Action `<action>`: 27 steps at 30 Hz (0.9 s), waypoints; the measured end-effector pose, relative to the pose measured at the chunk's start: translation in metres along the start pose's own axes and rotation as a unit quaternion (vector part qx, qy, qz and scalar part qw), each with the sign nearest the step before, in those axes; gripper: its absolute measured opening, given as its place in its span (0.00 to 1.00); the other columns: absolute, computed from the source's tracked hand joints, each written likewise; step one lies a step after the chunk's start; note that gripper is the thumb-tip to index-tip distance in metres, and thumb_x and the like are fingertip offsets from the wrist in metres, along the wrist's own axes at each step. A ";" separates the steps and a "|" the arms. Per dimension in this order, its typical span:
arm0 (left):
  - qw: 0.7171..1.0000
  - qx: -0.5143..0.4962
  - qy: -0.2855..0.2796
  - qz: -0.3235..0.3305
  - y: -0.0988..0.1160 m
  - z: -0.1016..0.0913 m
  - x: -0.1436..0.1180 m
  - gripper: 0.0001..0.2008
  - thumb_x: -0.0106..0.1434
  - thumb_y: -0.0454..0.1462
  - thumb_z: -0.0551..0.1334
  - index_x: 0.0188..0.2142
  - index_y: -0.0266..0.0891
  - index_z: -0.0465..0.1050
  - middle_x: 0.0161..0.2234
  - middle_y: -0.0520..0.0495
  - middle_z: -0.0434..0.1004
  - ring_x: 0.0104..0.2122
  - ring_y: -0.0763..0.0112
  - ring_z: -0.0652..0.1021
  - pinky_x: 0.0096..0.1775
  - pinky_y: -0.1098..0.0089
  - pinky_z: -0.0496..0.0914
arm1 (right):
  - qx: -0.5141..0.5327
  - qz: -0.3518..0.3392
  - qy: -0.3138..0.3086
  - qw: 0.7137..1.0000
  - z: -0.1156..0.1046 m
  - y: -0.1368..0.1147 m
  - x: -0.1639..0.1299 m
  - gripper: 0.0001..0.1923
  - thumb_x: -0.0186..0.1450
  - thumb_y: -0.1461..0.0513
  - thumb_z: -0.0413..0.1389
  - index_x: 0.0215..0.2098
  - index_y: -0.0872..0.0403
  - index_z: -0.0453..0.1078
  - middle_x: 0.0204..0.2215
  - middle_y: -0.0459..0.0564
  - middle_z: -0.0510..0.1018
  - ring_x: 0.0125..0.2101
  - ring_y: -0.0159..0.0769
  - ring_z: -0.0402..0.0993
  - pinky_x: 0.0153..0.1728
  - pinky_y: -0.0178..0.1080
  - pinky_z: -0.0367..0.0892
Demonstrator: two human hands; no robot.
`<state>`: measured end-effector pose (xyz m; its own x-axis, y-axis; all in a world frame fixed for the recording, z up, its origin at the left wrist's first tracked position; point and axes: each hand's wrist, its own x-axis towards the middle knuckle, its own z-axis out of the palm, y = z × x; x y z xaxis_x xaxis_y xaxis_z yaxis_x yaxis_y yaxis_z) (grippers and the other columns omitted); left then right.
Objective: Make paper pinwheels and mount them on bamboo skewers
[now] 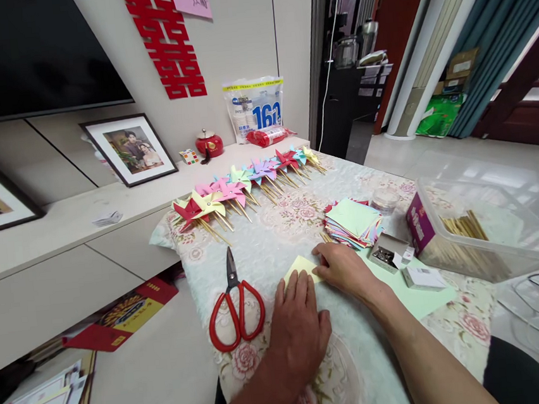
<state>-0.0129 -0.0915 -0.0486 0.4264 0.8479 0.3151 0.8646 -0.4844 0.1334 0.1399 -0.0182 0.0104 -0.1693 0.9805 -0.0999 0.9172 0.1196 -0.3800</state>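
Note:
A small pale yellow sheet of paper (300, 265) lies on the flowered tablecloth in front of me, partly hidden under my fingers. My left hand (296, 317) rests flat on it, its fingers stretched out over the near side. At the paper's right corner, my right hand (342, 266) has its fingers curled in and grips the edge. Red-handled scissors (235, 304) lie closed to the left of my left hand, points away from me. Beyond my right hand sits a stack of coloured paper squares (353, 220), a light green one on top.
Finished paper pinwheels (230, 190) on sticks line the table's far edge. To the right are a small open box of metal fasteners (389, 255), a white box (423, 277), a green sheet (412, 299), a round clear container (385, 200) and a plastic bin (496, 237) holding sticks.

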 end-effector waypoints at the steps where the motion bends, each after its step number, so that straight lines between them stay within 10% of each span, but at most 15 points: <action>1: 1.000 -0.006 -0.004 -0.002 0.001 -0.002 -0.001 0.28 0.64 0.40 0.57 0.61 0.28 0.66 0.62 0.32 0.68 0.63 0.48 0.67 0.62 0.47 0.61 | -0.004 -0.001 0.005 1.000 -0.001 -0.001 -0.001 0.15 0.61 0.64 0.59 0.47 0.55 0.74 0.37 0.53 0.79 0.36 0.39 0.73 0.34 0.36 0.57; 18: 0.999 -0.043 -0.031 0.010 -0.001 -0.009 -0.007 0.33 0.63 0.51 0.61 0.62 0.37 0.65 0.62 0.33 0.68 0.65 0.45 0.63 0.63 0.43 0.58 | 0.007 0.020 0.008 1.000 0.000 -0.003 0.000 0.11 0.64 0.63 0.56 0.44 0.56 0.74 0.37 0.54 0.81 0.37 0.40 0.75 0.34 0.36 0.56; 27: 0.997 -0.065 0.045 0.001 0.000 -0.011 -0.013 0.24 0.65 0.41 0.60 0.58 0.33 0.69 0.58 0.33 0.72 0.62 0.46 0.67 0.62 0.44 0.60 | 0.066 0.033 -0.022 0.997 0.003 0.002 0.003 0.09 0.58 0.61 0.62 0.37 0.54 0.74 0.29 0.46 0.79 0.29 0.33 0.70 0.29 0.33 0.54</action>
<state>-0.0216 -0.1043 -0.0424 0.3981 0.8270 0.3970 0.8192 -0.5153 0.2519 0.1399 -0.0153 0.0069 -0.1281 0.9776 -0.1671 0.8721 0.0308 -0.4883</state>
